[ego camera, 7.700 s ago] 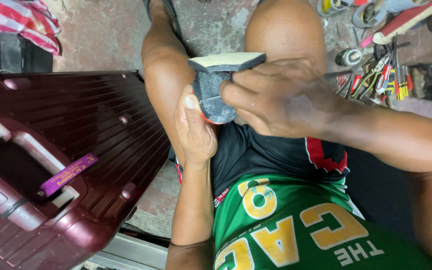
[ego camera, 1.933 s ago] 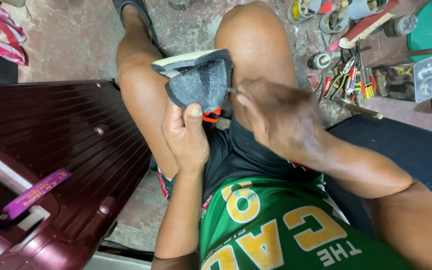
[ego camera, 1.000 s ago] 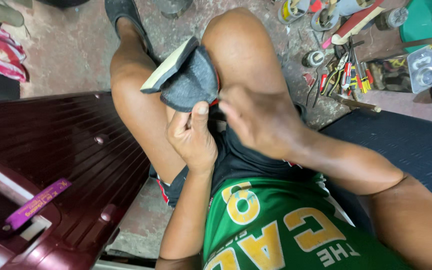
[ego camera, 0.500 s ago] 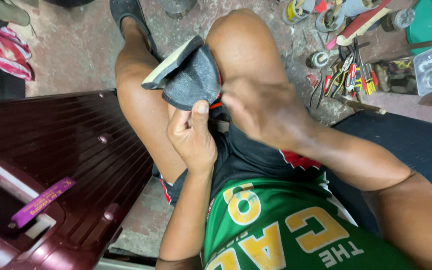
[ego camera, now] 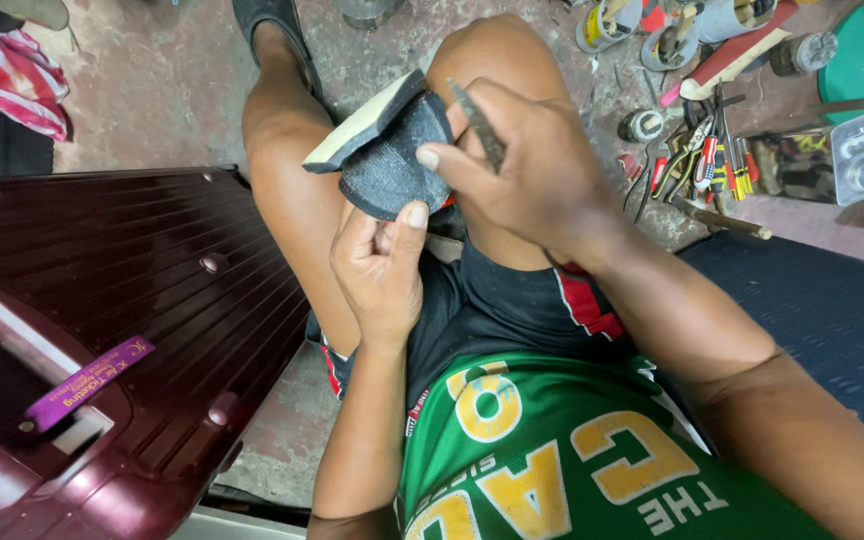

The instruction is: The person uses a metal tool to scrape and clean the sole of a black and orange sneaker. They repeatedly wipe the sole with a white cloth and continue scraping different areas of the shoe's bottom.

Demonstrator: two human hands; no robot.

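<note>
My left hand [ego camera: 380,268] grips a dark shoe [ego camera: 384,152] from below, thumb pressed on its dark upper; the pale sole edge faces up and left. The shoe rests between my bare knees. My right hand [ego camera: 522,170] is above and right of the shoe, fingers closed around a thin dark metal tool [ego camera: 479,126] whose tip points up past my fingers. My right thumb touches the shoe's upper edge.
A maroon hard-shell suitcase [ego camera: 102,330] with a purple tag lies at the left. Pliers, screwdrivers and small tins [ego camera: 702,150] are scattered on the concrete floor at the upper right. A dark blue ribbed surface [ego camera: 812,310] is at the right. A striped cloth [ego camera: 12,70] lies upper left.
My right hand has risen from beside the shoe to over its top, now showing the thin tool. The shoe stays tilted in my left hand, pale sole edge turned up-left.
</note>
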